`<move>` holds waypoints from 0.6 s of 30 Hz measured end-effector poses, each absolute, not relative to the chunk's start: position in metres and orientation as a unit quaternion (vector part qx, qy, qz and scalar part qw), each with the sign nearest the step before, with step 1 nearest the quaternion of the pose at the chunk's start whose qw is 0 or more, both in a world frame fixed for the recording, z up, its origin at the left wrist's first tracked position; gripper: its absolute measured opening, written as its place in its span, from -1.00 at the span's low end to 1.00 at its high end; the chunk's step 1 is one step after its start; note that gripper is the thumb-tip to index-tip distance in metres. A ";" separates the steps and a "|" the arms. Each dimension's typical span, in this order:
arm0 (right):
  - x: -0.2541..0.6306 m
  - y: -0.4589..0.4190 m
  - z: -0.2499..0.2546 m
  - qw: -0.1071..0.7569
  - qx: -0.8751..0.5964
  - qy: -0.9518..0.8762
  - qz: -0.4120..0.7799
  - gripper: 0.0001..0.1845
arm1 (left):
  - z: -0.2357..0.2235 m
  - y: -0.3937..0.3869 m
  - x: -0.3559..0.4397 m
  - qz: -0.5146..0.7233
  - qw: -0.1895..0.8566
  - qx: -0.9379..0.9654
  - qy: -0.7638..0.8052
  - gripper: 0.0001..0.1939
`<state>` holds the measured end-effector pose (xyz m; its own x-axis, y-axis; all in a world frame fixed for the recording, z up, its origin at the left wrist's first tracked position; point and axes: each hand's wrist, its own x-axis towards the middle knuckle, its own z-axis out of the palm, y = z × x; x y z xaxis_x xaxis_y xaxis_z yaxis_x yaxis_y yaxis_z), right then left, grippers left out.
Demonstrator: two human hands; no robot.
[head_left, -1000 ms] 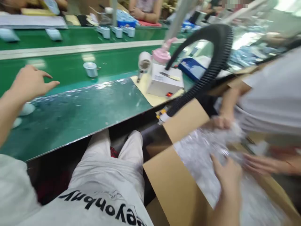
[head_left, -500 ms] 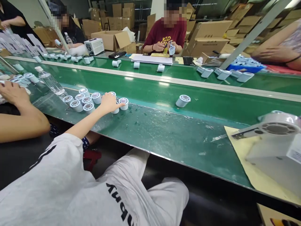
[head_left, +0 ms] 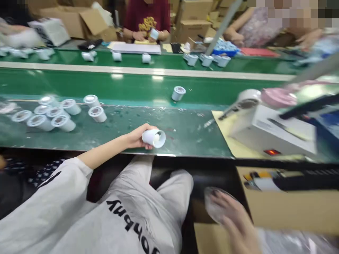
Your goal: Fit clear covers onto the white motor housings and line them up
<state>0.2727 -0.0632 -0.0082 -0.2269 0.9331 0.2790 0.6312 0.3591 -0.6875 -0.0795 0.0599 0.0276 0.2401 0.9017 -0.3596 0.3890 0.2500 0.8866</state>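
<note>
My left hand (head_left: 139,137) is wrapped round a white plastic cup-shaped housing (head_left: 151,137) above the front edge of the green bench. The housing lies on its side, its open end facing right, with a pale round part inside. Low on the right, my right hand (head_left: 237,220) is smeared by motion; its fingers are on a clear rounded plastic piece (head_left: 210,208), over an open cardboard box (head_left: 212,236). To the left on the bench stand several similar housings (head_left: 63,122), and one more housing (head_left: 178,93) sits on the green conveyor belt (head_left: 127,86).
At the right, a white box-shaped device (head_left: 283,127) with a lit red switch stands on yellow paper (head_left: 224,130), a roll of tape (head_left: 247,100) beside it. Pens and a cutter (head_left: 265,181) lie on cardboard below. Across the belt, a person in dark red (head_left: 147,21) handles a white part.
My left hand has brought a housing from the group at the left toward me. My right hand and the clear piece have come into view. The camera has turned right.
</note>
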 end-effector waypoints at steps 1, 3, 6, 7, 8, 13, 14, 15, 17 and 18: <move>0.263 -0.072 -0.008 0.321 -0.518 -0.769 0.191 -0.61 | 0.019 0.053 -0.060 0.233 0.637 0.535 0.504 -0.51; 0.238 -0.078 -0.008 0.281 -0.505 -0.809 0.111 -0.58 | 0.005 0.039 -0.027 0.208 0.746 0.485 0.406 -0.54; 0.210 -0.070 -0.010 0.239 -0.539 -0.807 0.021 -0.49 | -0.003 0.028 -0.001 0.134 0.769 0.521 0.346 -0.54; 0.206 -0.067 -0.011 0.228 -0.561 -0.796 0.015 -0.48 | -0.003 0.027 0.002 0.114 0.756 0.554 0.330 -0.56; 0.206 -0.066 -0.012 0.221 -0.578 -0.786 0.023 -0.49 | -0.001 0.026 0.003 0.105 0.726 0.602 0.317 -0.60; 0.219 -0.070 -0.014 0.258 -0.552 -0.755 0.242 -0.83 | 0.008 0.021 0.001 0.162 0.516 0.789 0.292 -0.77; 0.221 -0.071 -0.013 0.275 -0.541 -0.737 0.297 -0.92 | 0.007 0.019 0.001 0.174 0.506 0.791 0.298 -0.77; 0.222 -0.071 -0.011 0.294 -0.536 -0.713 0.344 -0.97 | 0.005 0.017 0.001 0.187 0.502 0.786 0.307 -0.77; 0.221 -0.072 -0.007 0.331 -0.540 -0.663 0.399 -0.84 | -0.002 0.014 0.002 0.215 0.498 0.774 0.328 -0.65; 0.221 -0.072 -0.005 0.350 -0.547 -0.640 0.411 -0.79 | -0.006 0.013 0.002 0.224 0.495 0.770 0.335 -0.54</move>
<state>0.2207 -0.0717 -0.0048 -0.1566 0.9877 -0.0025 0.4127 0.0632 -0.9087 0.0022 0.0129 -0.0059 0.6759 0.7368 0.0134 0.2946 -0.2868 0.9116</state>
